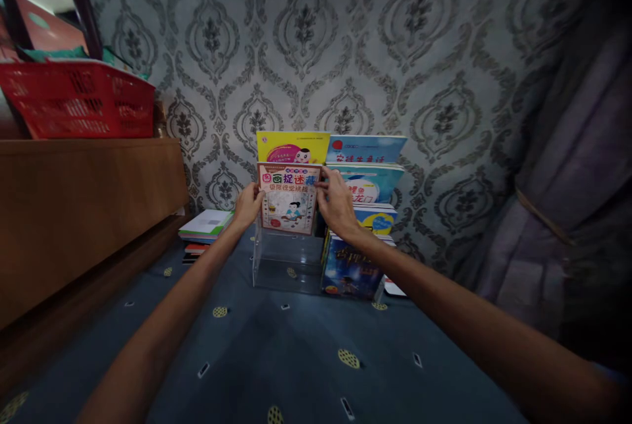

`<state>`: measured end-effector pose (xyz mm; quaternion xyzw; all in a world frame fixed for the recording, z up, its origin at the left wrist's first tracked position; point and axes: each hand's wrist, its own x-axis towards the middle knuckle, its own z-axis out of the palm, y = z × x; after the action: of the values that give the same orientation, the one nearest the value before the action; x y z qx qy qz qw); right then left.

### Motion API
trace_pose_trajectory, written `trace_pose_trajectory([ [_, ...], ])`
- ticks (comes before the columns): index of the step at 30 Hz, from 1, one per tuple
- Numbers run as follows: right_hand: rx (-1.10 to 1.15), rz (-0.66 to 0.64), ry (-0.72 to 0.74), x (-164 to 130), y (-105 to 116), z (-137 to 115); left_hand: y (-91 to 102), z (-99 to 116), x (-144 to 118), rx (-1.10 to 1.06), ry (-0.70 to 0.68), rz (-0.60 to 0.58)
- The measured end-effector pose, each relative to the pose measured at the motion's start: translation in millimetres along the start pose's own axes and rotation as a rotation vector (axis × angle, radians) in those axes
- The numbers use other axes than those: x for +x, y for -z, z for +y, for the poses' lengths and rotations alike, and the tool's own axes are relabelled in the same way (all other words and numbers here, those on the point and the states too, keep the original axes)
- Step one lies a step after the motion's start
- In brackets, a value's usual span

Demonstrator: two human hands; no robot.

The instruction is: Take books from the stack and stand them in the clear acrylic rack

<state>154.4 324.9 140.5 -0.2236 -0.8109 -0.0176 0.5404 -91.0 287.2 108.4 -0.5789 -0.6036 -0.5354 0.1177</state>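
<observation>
Both my hands hold a brown-bordered picture book upright by its side edges. My left hand pinches its left edge, and my right hand grips the right edge near the top. The book stands in the left half of a clear tiered book stand, in front of a yellow book. In the right half, blue books rise in steps, with a dark blue book lowest in front. My right hand and wrist cover part of these.
A pile of books lies left of the stand on the dark patterned cloth. Farther left, a red basket sits on a wooden cabinet. Patterned wallpaper rises behind; a tied curtain hangs at the right.
</observation>
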Motion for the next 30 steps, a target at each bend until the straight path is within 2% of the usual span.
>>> trace_pose_trajectory([
  [3, 0.106, 0.012, 0.001, -6, 2, -4, -0.9, 1, 1, 0.005, 0.005, 0.009],
  [6, 0.066, -0.009, 0.039, -11, 3, -4, -1.7, 2, 3, 0.017, 0.014, 0.014],
  [10, 0.016, -0.121, 0.073, -21, -1, 2, -3.5, 4, 4, 0.037, 0.031, 0.008],
  [15, -0.007, -0.243, 0.034, -33, -12, 9, -6.7, 9, 5, 0.059, 0.048, -0.004],
  [21, 0.017, -0.253, 0.025, -38, -19, 12, -5.9, 10, 7, 0.061, 0.048, -0.017],
  [30, 0.016, -0.307, 0.015, -49, -8, 11, -1.9, 2, 7, 0.041, 0.012, -0.042],
])
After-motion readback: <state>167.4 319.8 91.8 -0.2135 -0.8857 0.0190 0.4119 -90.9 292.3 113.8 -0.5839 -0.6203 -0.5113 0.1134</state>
